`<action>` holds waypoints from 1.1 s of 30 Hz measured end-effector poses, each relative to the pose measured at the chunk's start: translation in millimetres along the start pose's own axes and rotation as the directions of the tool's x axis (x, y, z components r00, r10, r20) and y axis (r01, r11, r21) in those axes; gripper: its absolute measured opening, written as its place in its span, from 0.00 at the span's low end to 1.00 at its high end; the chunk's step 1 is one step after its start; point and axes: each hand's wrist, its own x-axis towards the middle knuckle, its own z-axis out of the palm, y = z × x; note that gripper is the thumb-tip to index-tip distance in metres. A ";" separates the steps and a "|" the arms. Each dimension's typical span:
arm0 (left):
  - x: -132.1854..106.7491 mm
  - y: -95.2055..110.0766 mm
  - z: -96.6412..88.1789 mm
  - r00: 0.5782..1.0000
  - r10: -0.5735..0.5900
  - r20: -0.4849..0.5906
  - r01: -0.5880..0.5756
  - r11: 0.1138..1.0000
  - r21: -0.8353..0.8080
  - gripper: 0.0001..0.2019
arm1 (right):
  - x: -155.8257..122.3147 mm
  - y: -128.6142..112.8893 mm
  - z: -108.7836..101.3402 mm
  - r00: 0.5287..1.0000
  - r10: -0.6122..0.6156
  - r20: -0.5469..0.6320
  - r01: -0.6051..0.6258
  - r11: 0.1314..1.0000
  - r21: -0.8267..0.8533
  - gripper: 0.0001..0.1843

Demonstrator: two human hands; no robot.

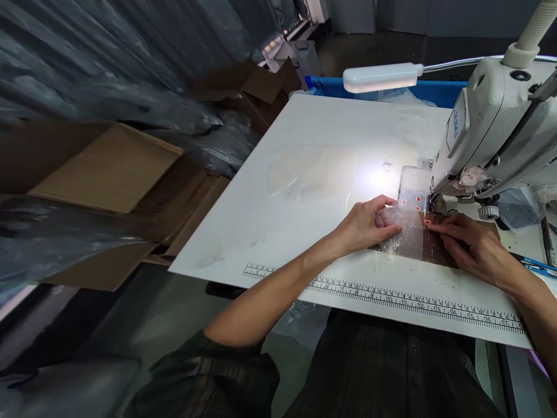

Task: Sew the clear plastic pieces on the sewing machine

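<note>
White sewing table [278,220] fills the middle of the frame, and right of center on it lies a translucent plastic film [407,235] with small red motifs, its lower part shiny and crinkled, its upper edge by the presser foot [431,203]. Beneath it shows a flat brown piece [435,255]. From the lower left, the left hand [368,223] reaches to the film's left edge, thumb and forefinger parted, the other fingers curled; whether it pinches the film I cannot tell. Opposite, the right hand [474,244] lies low, forefinger extended to a red motif, thumb spread away. Above looms the sewing machine head [491,128], upper right; a white lamp [383,78] hangs at top. Printed ruler marks [383,297] line the near edge; cardboard boxes [108,168] sit at left.
</note>
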 end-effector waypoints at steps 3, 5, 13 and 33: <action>-0.1 -0.1 -0.2 1.000 0.007 -0.013 -0.006 1.000 0.014 0.21 | -0.9 -3.7 -3.1 0.994 -0.086 0.074 0.086 0.996 0.009 0.20; 0.0 0.4 -0.5 1.000 0.005 -0.018 -0.004 1.000 0.027 0.21 | -0.9 -4.6 -1.6 0.989 -0.120 0.082 0.122 0.992 -0.019 0.20; 0.3 -1.4 -1.7 1.000 -0.004 0.021 0.004 1.000 0.000 0.22 | -1.5 -2.0 8.4 0.987 -0.155 0.036 0.158 0.981 -0.115 0.20; 43.0 2.5 3.0 0.743 0.482 0.465 -0.638 0.297 0.710 0.22 | -4.4 0.1 14.3 0.995 -0.078 -0.057 0.074 0.995 -0.069 0.18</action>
